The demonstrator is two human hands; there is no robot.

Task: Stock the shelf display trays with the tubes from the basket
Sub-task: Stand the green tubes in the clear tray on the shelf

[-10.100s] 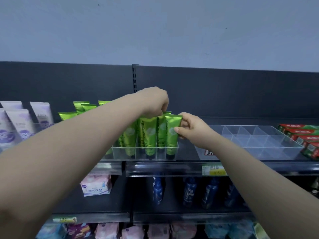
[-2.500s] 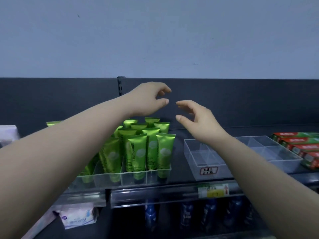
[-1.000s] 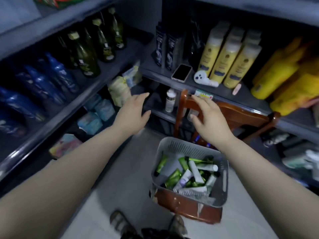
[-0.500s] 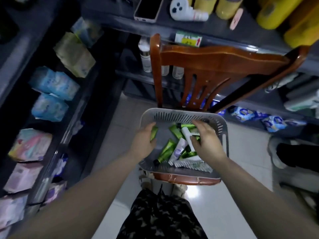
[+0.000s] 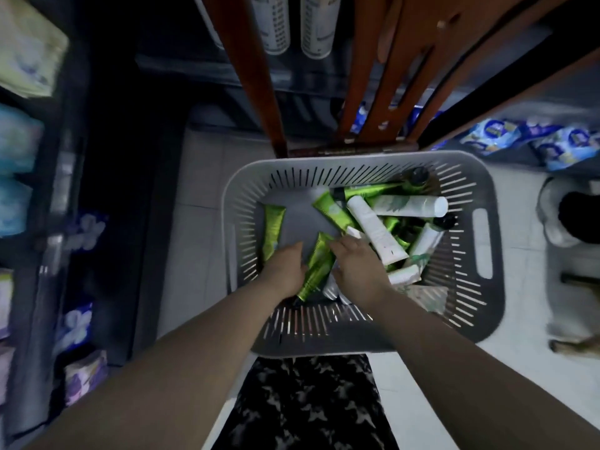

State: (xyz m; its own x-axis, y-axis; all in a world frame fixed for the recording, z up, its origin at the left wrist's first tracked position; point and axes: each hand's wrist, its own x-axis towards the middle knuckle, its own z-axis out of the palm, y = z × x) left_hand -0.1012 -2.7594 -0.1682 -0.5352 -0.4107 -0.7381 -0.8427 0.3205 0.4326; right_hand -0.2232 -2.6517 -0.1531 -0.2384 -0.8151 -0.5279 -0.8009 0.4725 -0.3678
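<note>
A grey slotted plastic basket (image 5: 487, 287) sits against the back of a brown wooden chair (image 5: 259, 76), over a pale tiled floor (image 5: 201, 222). Both hands reach down into its near-left part. A green tube (image 5: 318, 264) lies on the basket floor between them, crimped end pointing away and cap towards the near wall. The left hand (image 5: 285, 271) rests palm down just left of it, covering the near end of a second green tube (image 5: 272, 228) that lies along the left wall. The right hand (image 5: 357, 267) touches the first tube's right side, with its fingers (image 5: 337, 246) bent over the crimped end. Blur keeps me from telling whether either hand actually grips a tube.

The rest of the load is heaped towards the right wall and far-right corner: white tubes (image 5: 376, 232) lie crossed over more green ones (image 5: 331, 211).

Soft packets (image 5: 19, 138) fill the dark shelves on the left, and white bottles (image 5: 276, 21) stand beyond the chair.
</note>
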